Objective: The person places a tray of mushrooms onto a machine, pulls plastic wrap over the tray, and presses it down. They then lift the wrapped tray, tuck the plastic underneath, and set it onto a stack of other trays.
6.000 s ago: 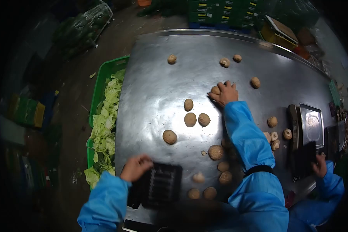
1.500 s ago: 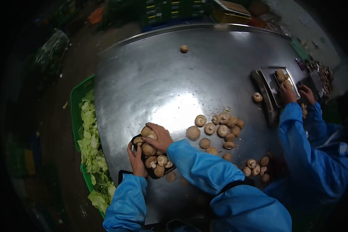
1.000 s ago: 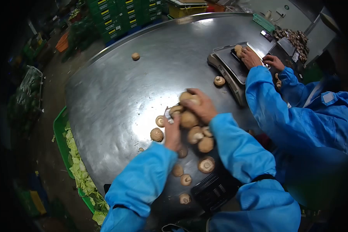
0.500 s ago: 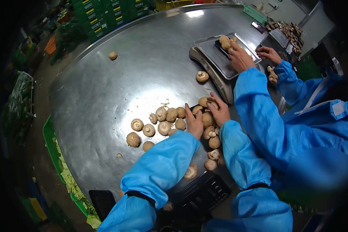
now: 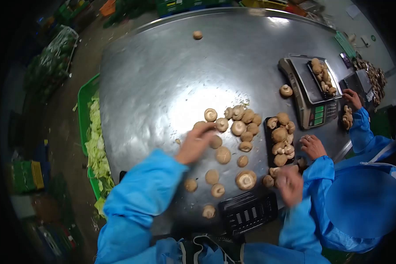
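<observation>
My left hand (image 5: 195,143) reaches over the loose mushrooms, fingers apart and curved. Close to its fingertips lies a brown mushroom (image 5: 215,141); another mushroom (image 5: 199,125) is partly hidden behind the fingers. My right hand (image 5: 291,185) is smeared by motion, near a mushroom (image 5: 268,181) below the filled black tray (image 5: 269,143). Several mushrooms (image 5: 279,134) are packed in that tray. Nearer to me lies a black slotted tray (image 5: 249,212), between my forearms. More mushrooms (image 5: 246,180) are spread over the metal table (image 5: 154,101).
A co-worker's hand (image 5: 313,147) is beside the filled tray; their other hand (image 5: 352,98) is by the scale (image 5: 317,115), which bears a tray of mushrooms (image 5: 322,77). A green crate (image 5: 87,132) of leafy trimmings stands along the table's left side.
The view has turned right. My hands have left the filled tray: the left moved over the loose mushrooms, the right towards me. The co-worker's hand moved from the scale's tray to beside the filled tray.
</observation>
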The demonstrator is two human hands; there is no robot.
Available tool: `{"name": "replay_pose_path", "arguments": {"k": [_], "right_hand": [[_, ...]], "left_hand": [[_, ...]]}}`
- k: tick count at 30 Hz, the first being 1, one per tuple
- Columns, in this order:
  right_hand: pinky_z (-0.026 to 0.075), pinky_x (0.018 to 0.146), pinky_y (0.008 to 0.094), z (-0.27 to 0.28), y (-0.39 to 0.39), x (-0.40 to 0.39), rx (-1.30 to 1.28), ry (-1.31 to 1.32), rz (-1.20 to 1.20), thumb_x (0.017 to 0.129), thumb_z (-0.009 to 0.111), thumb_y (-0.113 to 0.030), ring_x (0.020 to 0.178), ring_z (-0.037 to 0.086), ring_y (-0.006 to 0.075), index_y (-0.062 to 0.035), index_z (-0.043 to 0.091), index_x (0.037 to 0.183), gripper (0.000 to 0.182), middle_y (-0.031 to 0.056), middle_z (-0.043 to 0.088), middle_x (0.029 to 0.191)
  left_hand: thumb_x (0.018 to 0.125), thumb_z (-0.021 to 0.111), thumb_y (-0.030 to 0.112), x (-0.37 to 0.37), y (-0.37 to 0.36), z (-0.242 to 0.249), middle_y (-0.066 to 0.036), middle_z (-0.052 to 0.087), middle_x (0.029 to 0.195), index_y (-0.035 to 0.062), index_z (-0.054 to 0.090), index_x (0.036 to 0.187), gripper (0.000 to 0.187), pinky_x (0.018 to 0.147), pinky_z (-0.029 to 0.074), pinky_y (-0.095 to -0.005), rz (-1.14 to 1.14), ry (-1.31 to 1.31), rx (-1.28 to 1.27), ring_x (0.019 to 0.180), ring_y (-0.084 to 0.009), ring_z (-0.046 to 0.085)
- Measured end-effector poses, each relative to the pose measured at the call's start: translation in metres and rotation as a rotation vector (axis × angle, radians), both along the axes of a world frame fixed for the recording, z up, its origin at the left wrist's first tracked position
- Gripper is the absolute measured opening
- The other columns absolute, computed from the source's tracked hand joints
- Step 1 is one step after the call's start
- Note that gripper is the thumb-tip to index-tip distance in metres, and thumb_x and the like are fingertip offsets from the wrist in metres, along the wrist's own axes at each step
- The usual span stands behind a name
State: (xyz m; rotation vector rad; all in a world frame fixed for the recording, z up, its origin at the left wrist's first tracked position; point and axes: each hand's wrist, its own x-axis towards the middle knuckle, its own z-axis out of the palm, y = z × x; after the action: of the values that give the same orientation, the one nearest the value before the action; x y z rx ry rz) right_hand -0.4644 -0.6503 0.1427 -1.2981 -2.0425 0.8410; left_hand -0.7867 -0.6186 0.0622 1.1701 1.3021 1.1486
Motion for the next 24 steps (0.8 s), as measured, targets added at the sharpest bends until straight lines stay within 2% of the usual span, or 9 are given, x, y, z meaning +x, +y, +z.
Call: {"name": "replay_pose_path", "arguments": {"k": [1, 2, 4, 6, 9, 13, 19, 21, 24], "right_hand": [[0.044, 0.070, 0.0345, 0.008, -0.037, 0.001, -0.188, -0.100, 0.094, 0.071, 0.067, -0.009, 0.075, 0.058, 0.0268, -0.0030, 0.063, 0.083, 0.015, 0.0107, 0.062, 0.080], [0.043, 0.072, 0.0365, 0.007, -0.068, -0.002, -0.168, -0.119, 0.240, 0.070, 0.071, -0.014, 0.078, 0.058, 0.0262, -0.0057, 0.064, 0.083, 0.017, 0.0090, 0.062, 0.082], [0.041, 0.070, 0.0365, -0.017, -0.143, -0.001, -0.192, -0.231, 0.262, 0.066, 0.077, -0.027, 0.077, 0.057, 0.0265, -0.0074, 0.064, 0.085, 0.031, 0.0076, 0.062, 0.083], [0.038, 0.071, 0.0397, -0.029, -0.185, -0.024, -0.224, -0.413, 0.207, 0.062, 0.079, -0.030, 0.081, 0.051, 0.0296, -0.0070, 0.062, 0.086, 0.037, 0.0091, 0.054, 0.086], [0.036, 0.073, 0.0421, -0.045, -0.201, -0.051, -0.137, -0.588, 0.071, 0.060, 0.078, -0.027, 0.086, 0.045, 0.0322, -0.0045, 0.058, 0.088, 0.041, 0.0134, 0.046, 0.088], [0.038, 0.079, 0.0417, -0.036, -0.213, -0.071, -0.111, -0.504, -0.039, 0.065, 0.073, -0.014, 0.093, 0.048, 0.0325, -0.0019, 0.060, 0.095, 0.034, 0.0140, 0.050, 0.097], [0.039, 0.083, 0.0417, -0.039, -0.244, -0.069, 0.086, -0.460, -0.231, 0.066, 0.068, -0.002, 0.095, 0.051, 0.0302, -0.0002, 0.062, 0.096, 0.030, 0.0112, 0.057, 0.097], [0.039, 0.083, 0.0408, -0.042, -0.247, -0.072, 0.109, -0.448, -0.280, 0.066, 0.067, 0.000, 0.092, 0.052, 0.0293, 0.0004, 0.063, 0.092, 0.027, 0.0119, 0.057, 0.093], [0.038, 0.082, 0.0398, -0.049, -0.251, -0.074, 0.168, -0.354, -0.387, 0.062, 0.067, 0.001, 0.087, 0.053, 0.0292, -0.0005, 0.061, 0.083, 0.022, 0.0111, 0.057, 0.087]], "left_hand": [[0.087, 0.055, 0.012, -0.038, -0.026, 0.016, -0.011, 0.063, 0.104, -0.0006, 0.057, 0.115, 0.031, 0.086, 0.046, -0.0292, 0.127, 0.096, -0.033, 0.097, -0.0167, 0.058], [0.087, 0.056, 0.012, -0.082, -0.054, 0.006, -0.012, 0.063, 0.105, -0.0012, 0.057, 0.114, 0.031, 0.088, 0.045, -0.0297, 0.233, 0.268, -0.026, 0.099, -0.0179, 0.058], [0.085, 0.056, 0.008, -0.144, -0.121, 0.004, -0.013, 0.062, 0.107, -0.0016, 0.058, 0.112, 0.029, 0.087, 0.046, -0.0312, 0.405, 0.452, -0.076, 0.100, -0.0215, 0.059], [0.081, 0.058, 0.008, -0.166, -0.185, 0.006, -0.017, 0.060, 0.103, -0.0014, 0.059, 0.107, 0.028, 0.086, 0.044, -0.0357, 0.398, 0.772, -0.011, 0.098, -0.0303, 0.058], [0.072, 0.069, 0.013, -0.135, -0.237, 0.007, -0.017, 0.056, 0.111, 0.0025, 0.058, 0.108, 0.039, 0.094, 0.038, -0.0430, 0.277, 0.910, 0.095, 0.105, -0.0357, 0.052], [0.067, 0.074, 0.017, -0.070, -0.243, -0.004, -0.019, 0.041, 0.131, 0.0070, 0.047, 0.126, 0.065, 0.099, 0.029, -0.0495, 0.044, 0.914, 0.086, 0.120, -0.0365, 0.040], [0.071, 0.073, 0.017, -0.027, -0.208, -0.053, -0.020, 0.035, 0.136, 0.0095, 0.042, 0.132, 0.069, 0.102, 0.025, -0.0467, 0.084, 0.806, 0.083, 0.125, -0.0348, 0.034], [0.071, 0.072, 0.016, -0.019, -0.207, -0.057, -0.018, 0.035, 0.136, 0.0101, 0.041, 0.132, 0.069, 0.102, 0.024, -0.0461, 0.040, 0.747, 0.096, 0.125, -0.0340, 0.034], [0.069, 0.074, 0.014, -0.013, -0.217, -0.052, -0.017, 0.038, 0.134, 0.0109, 0.043, 0.130, 0.069, 0.101, 0.027, -0.0446, -0.036, 0.848, 0.119, 0.123, -0.0338, 0.038]]}}
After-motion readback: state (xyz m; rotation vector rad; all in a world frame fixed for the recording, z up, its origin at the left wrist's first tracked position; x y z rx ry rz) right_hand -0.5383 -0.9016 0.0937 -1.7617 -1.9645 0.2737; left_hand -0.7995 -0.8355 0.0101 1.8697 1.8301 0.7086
